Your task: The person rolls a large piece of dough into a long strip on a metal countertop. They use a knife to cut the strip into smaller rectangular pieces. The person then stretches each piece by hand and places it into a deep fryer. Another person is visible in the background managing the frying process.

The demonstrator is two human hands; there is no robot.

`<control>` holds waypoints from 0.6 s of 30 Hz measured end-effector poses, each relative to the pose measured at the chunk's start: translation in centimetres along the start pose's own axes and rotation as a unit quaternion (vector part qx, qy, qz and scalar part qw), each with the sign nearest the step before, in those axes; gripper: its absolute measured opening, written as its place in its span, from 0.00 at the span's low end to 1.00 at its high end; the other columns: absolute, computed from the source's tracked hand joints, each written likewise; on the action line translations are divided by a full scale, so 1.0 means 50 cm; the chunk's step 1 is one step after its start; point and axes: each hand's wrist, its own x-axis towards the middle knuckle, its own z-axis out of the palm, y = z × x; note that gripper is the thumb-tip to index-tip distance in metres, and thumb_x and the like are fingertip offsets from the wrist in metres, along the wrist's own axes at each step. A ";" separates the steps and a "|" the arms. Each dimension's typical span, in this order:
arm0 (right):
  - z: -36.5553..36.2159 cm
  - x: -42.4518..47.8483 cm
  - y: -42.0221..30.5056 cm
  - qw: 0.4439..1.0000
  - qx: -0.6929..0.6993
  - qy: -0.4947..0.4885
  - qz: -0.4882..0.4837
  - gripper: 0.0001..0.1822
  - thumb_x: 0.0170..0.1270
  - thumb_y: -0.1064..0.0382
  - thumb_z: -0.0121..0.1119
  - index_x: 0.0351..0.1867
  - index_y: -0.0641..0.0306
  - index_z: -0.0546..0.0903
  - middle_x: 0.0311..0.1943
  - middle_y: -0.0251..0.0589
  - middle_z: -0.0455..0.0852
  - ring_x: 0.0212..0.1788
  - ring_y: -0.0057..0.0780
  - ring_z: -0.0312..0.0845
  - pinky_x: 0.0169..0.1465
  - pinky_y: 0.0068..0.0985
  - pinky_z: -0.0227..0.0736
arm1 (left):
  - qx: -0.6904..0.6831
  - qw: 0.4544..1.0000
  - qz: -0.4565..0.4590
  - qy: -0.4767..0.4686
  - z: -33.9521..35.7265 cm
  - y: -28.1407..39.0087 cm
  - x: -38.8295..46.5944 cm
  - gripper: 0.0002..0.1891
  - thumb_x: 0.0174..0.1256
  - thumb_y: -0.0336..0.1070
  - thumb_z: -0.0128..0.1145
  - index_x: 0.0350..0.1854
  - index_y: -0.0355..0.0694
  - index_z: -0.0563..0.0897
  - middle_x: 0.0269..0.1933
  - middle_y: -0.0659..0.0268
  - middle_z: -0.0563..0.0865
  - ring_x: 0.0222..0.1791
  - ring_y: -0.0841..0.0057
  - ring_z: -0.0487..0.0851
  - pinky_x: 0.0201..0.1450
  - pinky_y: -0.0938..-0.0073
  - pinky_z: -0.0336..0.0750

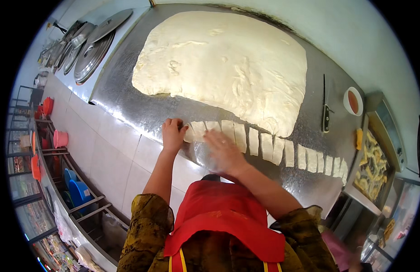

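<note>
A row of cut dough strips lies along the near edge of the metal worktop. My left hand is at the row's left end, its thumb against the leftmost strip. Its other fingers are curled, and whether they pinch the dough is hidden. Blurred by motion, my right hand reaches across strips left of the row's middle, fingers stretched out with nothing seen in them. Behind the row spreads a large, thick slab of dough.
At right, a black-handled knife lies near a white bowl of reddish liquid. A fryer with pale pieces in it adjoins the worktop, a yellow block beside it. Metal lids stand at far left.
</note>
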 end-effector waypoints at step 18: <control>0.161 0.067 -0.064 0.999 0.019 -0.013 0.033 0.41 0.53 0.50 0.67 0.67 0.64 0.66 0.71 0.44 0.62 0.74 0.38 0.52 0.75 0.38 0.48 | -0.423 0.893 -0.150 -0.028 -0.003 -0.070 0.049 0.06 0.62 0.31 0.62 0.36 0.42 0.77 0.29 0.70 0.81 0.26 0.77 0.79 0.27 0.77 0.73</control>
